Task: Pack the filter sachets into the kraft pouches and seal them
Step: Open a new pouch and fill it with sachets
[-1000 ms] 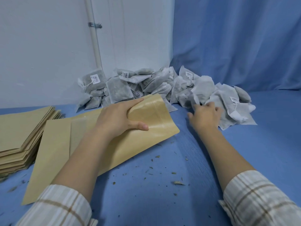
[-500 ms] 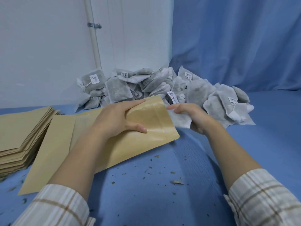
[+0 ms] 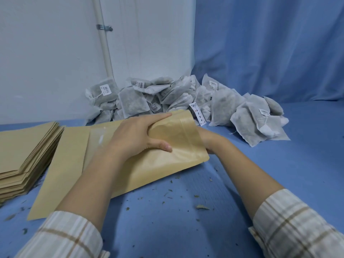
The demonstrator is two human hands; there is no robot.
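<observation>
My left hand grips the mouth of a kraft pouch that lies on the blue table, thumb on its front and fingers along its top edge. My right hand reaches into the pouch mouth from the right with a filter sachet. Its fingers and the sachet are hidden inside, and only the sachet's printed paper tag sticks out. Behind the pouch, a pile of grey-white filter sachets lies against the wall.
A stack of flat kraft pouches sits at the left. One more flat pouch lies under the held one. Dried leaf crumbs dot the table in front. A white pipe and a blue curtain stand behind.
My right hand took a sachet from the pile, carried it left and pushed it into the pouch mouth. My left hand kept holding the pouch.
</observation>
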